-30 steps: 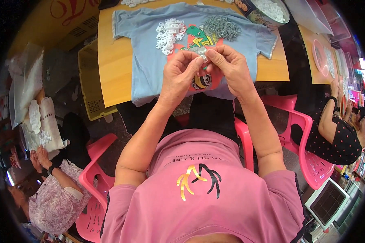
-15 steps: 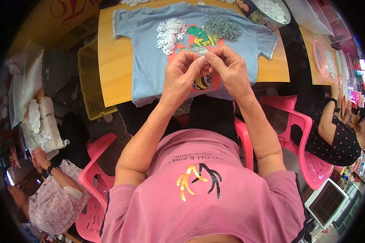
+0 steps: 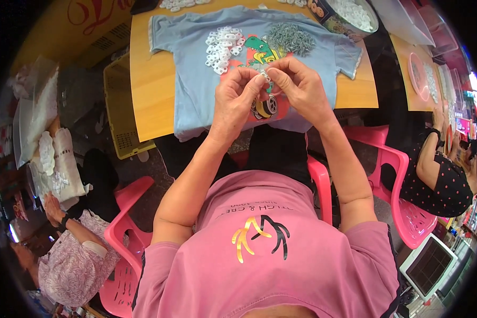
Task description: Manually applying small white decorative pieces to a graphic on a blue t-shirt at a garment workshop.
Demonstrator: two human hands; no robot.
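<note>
My left hand (image 3: 237, 100) and my right hand (image 3: 298, 87) meet fingertip to fingertip above a light blue T-shirt (image 3: 196, 100) spread on a wooden table (image 3: 148, 90). Between the fingertips they pinch a small pale part (image 3: 265, 75), too small to tell apart. On the shirt lie a heap of white plastic pieces (image 3: 223, 47) at the left and a heap of small grey metal pieces (image 3: 290, 38) at the right. A colourful print (image 3: 259, 55) shows on the shirt under my hands.
A round tin (image 3: 350, 16) of white pieces stands at the table's far right. A yellow crate (image 3: 119, 111) sits left of the table. Pink plastic chairs (image 3: 403, 201) stand around. One seated person (image 3: 74, 254) is at lower left, another (image 3: 440, 175) at right.
My hands have stayed together above the shirt; the fingers have shifted slightly around the small part. Nothing else has moved.
</note>
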